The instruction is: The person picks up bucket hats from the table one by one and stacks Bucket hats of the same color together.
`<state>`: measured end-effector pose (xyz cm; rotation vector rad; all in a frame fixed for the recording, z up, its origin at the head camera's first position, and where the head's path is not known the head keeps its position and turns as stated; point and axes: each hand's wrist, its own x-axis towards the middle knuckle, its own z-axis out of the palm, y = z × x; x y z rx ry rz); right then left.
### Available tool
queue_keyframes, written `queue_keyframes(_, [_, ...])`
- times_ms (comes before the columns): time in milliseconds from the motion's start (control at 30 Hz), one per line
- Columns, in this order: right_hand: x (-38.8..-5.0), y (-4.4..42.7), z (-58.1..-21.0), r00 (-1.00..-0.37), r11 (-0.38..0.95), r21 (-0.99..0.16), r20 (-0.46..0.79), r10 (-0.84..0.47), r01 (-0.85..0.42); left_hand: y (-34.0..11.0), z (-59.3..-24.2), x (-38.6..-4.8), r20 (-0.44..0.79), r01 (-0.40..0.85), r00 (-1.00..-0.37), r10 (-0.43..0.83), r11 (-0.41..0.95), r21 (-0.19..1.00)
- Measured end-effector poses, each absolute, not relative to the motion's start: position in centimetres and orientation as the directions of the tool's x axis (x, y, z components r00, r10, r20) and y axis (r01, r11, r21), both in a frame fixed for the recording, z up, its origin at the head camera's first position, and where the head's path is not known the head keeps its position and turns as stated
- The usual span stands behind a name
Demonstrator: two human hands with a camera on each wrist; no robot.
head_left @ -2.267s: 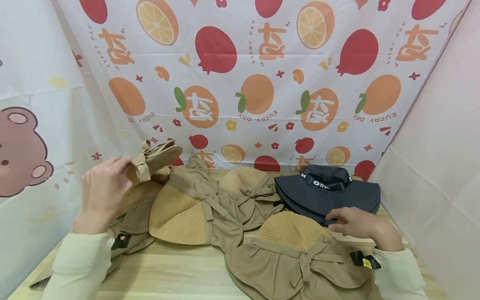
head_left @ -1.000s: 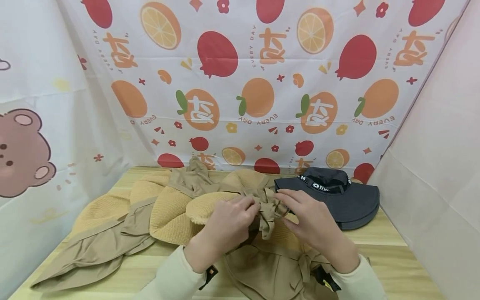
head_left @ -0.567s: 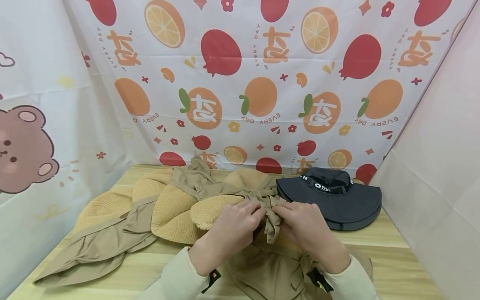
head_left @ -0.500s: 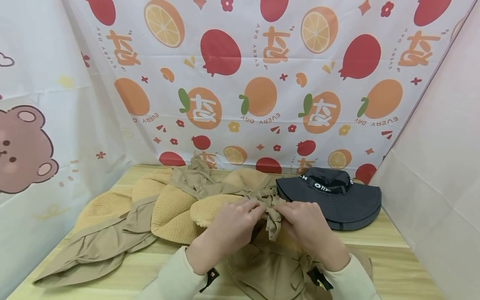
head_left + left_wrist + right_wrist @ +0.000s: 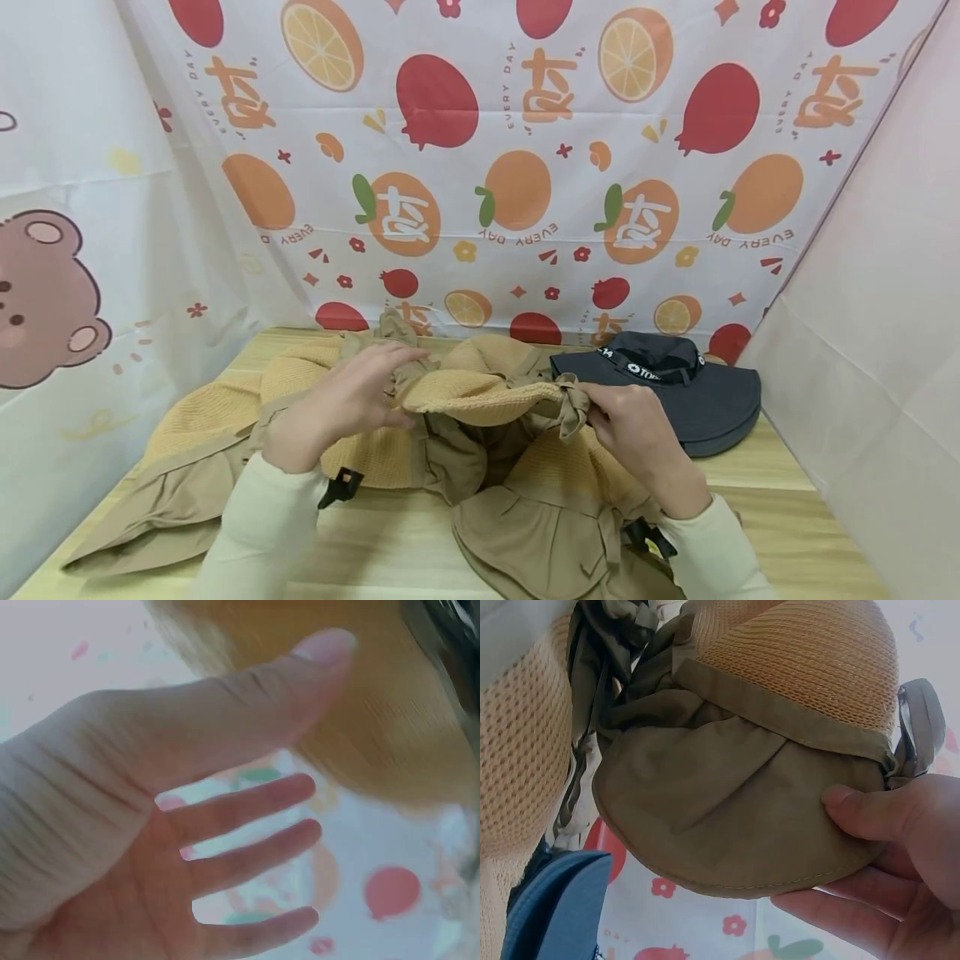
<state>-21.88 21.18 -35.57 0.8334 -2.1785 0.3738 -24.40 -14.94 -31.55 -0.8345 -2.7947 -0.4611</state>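
A tan sun hat point(image 5: 480, 398) with a straw-weave crown and khaki cloth brim hangs above the other hats. My right hand point(image 5: 637, 433) holds it at the brim near a cloth bow point(image 5: 573, 408). In the right wrist view, the thumb lies on top of the brim point(image 5: 742, 795) and the fingers lie beneath. My left hand point(image 5: 337, 408) is at the crown's left end, its fingers extended and the thumb apart from them. In the left wrist view, the straw crown point(image 5: 375, 727) is blurred behind the thumb; whether they touch cannot be told.
Below the held hat lies another straw-and-khaki hat point(image 5: 570, 479) at the front. Several similar hats point(image 5: 202, 442) overlap along the left and back of the wooden table point(image 5: 390, 550). Stacked dark wide-brimmed hats point(image 5: 675, 404) sit at the back right. A fruit-print curtain point(image 5: 465, 200) closes the back.
Earlier my left hand brought the bundled hat from the left to the middle, where both hands held its tie. Now that hand has let go and moved left, and the straw crown is spread wider.
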Motion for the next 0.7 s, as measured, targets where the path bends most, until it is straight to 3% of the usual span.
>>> queue_keyframes(167, [-22.3, 21.7, -35.5, -0.548, 0.758, -0.070, 0.734, -0.402, -0.649, -16.4, -33.5, -26.9, 0.249, 0.543, -0.836, 0.489, 0.802, 0.249])
queue_keyframes(433, [-22.6, 22.7, -35.4, -0.610, 0.788, -0.173, 0.735, -0.296, -0.591, -16.0, -36.9, -29.7, 0.422, 0.703, -0.694, 0.584, 0.677, 0.220])
queue_keyframes(700, [-22.3, 24.0, -34.3, -0.656, 0.808, -0.249, 0.726, -0.209, -0.533, -15.0, -36.3, -29.5, 0.584, 0.616, -0.708, 0.396, 0.751, 0.237])
